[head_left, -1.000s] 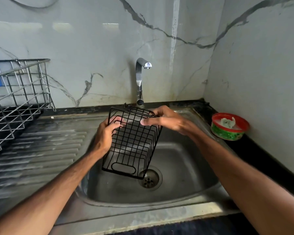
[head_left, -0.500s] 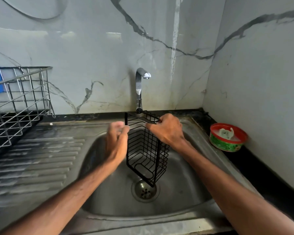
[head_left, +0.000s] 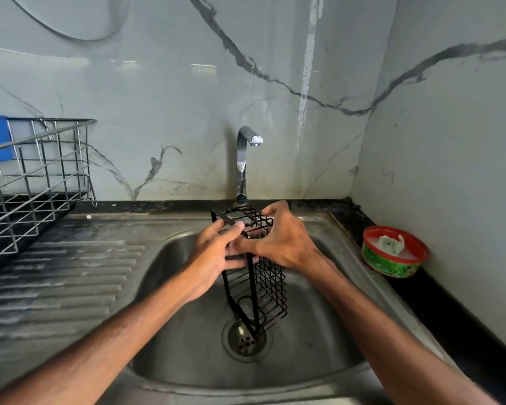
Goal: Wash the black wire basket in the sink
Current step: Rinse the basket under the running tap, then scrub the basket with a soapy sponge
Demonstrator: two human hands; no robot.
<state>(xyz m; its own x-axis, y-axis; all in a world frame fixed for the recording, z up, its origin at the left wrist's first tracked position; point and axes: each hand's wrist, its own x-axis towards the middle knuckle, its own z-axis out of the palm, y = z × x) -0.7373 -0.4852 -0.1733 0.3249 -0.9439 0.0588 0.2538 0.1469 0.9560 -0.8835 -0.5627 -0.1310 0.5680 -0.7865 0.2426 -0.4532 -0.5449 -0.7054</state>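
- One black basket [head_left: 263, 276], one sink [head_left: 319, 340], one tap [head_left: 243, 159], one drain [head_left: 244, 337], one steel rack [head_left: 32, 182] far left, one red-rimmed green bowl [head_left: 395, 255] on the dark tabletop [head_left: 450, 314] at right.
- The basket hangs upright over the sink bowl, just near of the tap, its low end above the drain; whether it touches the drain I cannot tell.
- Right hand [head_left: 284, 241]: fingers [head_left: 270, 210] curled over the basket's top rim, thumb pressing its near side, grasping it.
- Left hand [head_left: 214, 258]: fingers [head_left: 231, 229] spread and nearly straight, laid against the basket's left side, thumb on the top rim; a loose hold, not clenched.
- No water shows at the tap.
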